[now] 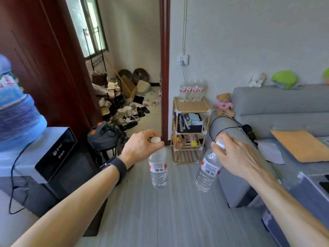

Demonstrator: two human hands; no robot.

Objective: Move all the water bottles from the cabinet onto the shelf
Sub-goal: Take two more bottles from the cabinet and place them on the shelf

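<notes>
We stand on a grey plank floor (160, 211), with a grey sofa (277, 107) on the right and a bamboo shelf (191, 106) against the white wall beside the doorway. A row of bottles (193, 90) (clear, red labels) lines the back edge of the shelf's top. Our left hand (138, 148) pinches the upright bottle (158, 168) by its white-capped neck. Our right hand (236, 154) grips the tilted bottle (207, 172) at its cap. Both bottles hang above the floor, well apart from the shelf.
</notes>
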